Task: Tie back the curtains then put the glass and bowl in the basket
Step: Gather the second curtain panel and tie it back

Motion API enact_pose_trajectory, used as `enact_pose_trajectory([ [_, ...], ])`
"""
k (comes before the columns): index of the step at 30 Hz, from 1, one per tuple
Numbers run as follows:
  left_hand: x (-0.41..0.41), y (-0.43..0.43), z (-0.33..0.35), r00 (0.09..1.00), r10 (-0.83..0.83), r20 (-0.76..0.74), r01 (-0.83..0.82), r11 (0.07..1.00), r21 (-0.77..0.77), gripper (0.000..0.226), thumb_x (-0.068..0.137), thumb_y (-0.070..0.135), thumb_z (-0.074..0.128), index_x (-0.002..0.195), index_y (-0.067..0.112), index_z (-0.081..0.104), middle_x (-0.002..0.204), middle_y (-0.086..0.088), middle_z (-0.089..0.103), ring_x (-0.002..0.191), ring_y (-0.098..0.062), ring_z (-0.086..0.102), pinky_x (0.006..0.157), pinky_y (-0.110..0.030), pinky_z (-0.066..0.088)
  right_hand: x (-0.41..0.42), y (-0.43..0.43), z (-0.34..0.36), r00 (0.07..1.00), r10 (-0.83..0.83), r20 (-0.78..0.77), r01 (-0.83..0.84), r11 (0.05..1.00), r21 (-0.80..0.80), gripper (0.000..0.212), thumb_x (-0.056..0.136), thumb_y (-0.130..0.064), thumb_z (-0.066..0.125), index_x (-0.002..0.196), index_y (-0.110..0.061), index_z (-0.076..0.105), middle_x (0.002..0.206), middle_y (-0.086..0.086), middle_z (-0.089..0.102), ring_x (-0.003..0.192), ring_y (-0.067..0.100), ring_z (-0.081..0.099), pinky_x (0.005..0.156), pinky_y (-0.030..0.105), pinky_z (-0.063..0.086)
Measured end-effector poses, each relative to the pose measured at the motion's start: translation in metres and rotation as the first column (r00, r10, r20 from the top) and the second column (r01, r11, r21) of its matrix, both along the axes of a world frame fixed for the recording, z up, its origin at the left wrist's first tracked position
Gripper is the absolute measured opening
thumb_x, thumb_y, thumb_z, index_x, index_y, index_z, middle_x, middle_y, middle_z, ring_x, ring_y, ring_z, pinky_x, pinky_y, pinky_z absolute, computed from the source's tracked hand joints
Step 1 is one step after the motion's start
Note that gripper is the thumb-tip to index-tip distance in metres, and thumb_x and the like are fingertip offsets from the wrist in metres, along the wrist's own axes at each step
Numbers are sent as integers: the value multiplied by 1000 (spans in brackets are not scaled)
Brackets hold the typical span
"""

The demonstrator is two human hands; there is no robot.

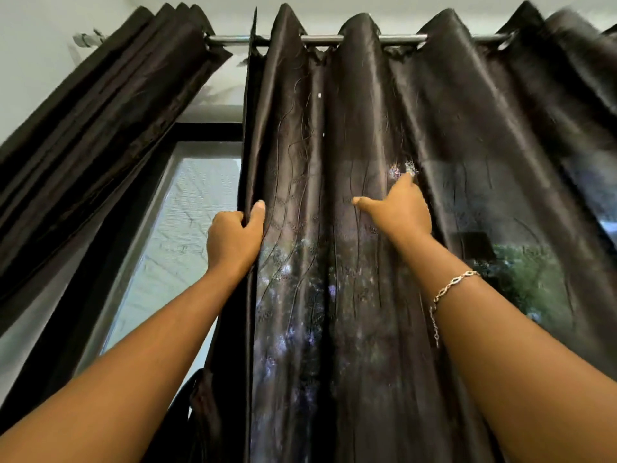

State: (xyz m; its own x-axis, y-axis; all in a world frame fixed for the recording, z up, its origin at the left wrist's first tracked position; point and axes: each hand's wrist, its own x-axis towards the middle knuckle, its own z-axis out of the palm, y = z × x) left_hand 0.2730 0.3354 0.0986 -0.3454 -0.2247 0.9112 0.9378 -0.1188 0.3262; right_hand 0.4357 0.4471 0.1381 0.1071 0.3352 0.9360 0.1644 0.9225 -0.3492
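Observation:
A dark brown satin right curtain (pixel 367 135) hangs spread out from a metal rod (pixel 400 38) across most of the view. My left hand (pixel 233 238) grips its left edge, thumb on the front of the fabric. My right hand (pixel 399 205) reaches up against a fold in the middle of the same curtain, thumb out to the left and fingers pressed into the cloth; I cannot tell whether it pinches fabric. The left curtain (pixel 100 111) is bunched together at the upper left. No glass, bowl or basket is in sight.
A black-framed window (pixel 180 235) shows between the two curtains, with a pale wall outside. Light and greenery (pixel 527 279) show through the thin fabric on the right. A thin bracelet (pixel 454 285) sits on my right wrist. White ceiling lies above the rod.

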Motion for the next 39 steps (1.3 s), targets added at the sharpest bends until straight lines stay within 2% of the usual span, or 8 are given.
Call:
enact_pose_trajectory([
  [3,-4,-3,0,999,36,0,-36,999,-24,47,96,24,41,53,7,33,65,-19,45,74,-38,49,59,-35,28,-2,11,-4,994,56,96,-40,986,-160,98,73,-47,73,141,-2,19,144,20,35,132,35,36,102,45,37],
  [7,-10,-7,-1,994,111,-20,-113,990,-87,17,92,9,46,88,-7,53,109,-33,54,100,-43,53,77,-40,41,-8,13,-13,984,18,180,24,974,-225,50,85,-21,64,126,-7,40,131,18,49,120,37,47,85,38,41],
  [9,-11,-9,-4,993,96,-68,-103,988,-111,43,88,-3,44,130,7,46,129,-21,49,116,-35,49,88,-34,39,-15,8,-15,979,-39,202,74,983,-169,36,91,-9,47,126,-8,45,130,19,50,118,38,48,83,38,40],
  [11,-15,-11,-8,986,77,-151,-95,989,-117,75,83,-12,39,145,28,26,133,-15,47,114,-30,48,85,-22,35,-23,-3,-16,974,-88,207,112,988,-104,38,92,-4,40,130,-9,46,131,21,49,119,40,47,89,41,42],
  [18,-29,-33,-4,993,82,-87,-98,977,-190,55,85,-8,40,136,13,46,137,-11,51,125,-29,45,99,-29,37,-60,-56,-18,961,-151,230,126,985,118,19,90,4,38,100,-4,53,118,23,54,110,41,51,75,37,38],
  [31,-65,-96,9,965,237,-113,-253,955,-155,51,87,2,42,135,18,48,138,-10,51,119,-33,51,94,-36,40,-146,-151,10,928,149,343,-225,955,194,31,90,-5,42,117,-7,56,123,20,55,116,38,50,90,37,44],
  [35,-61,-98,4,955,231,-187,-265,947,-183,33,93,17,43,123,15,57,118,-19,61,106,-39,55,74,-36,37,-164,-163,9,901,275,335,-356,911,209,15,85,-1,42,78,-8,53,111,22,59,106,37,54,75,33,39],
  [39,-51,-87,-4,984,114,-133,-145,957,-252,61,73,45,32,124,22,57,119,-14,62,109,-35,55,82,-36,42,-160,-142,3,880,354,316,-419,892,167,15,86,-4,46,92,-3,60,106,21,62,103,34,56,74,30,39],
])
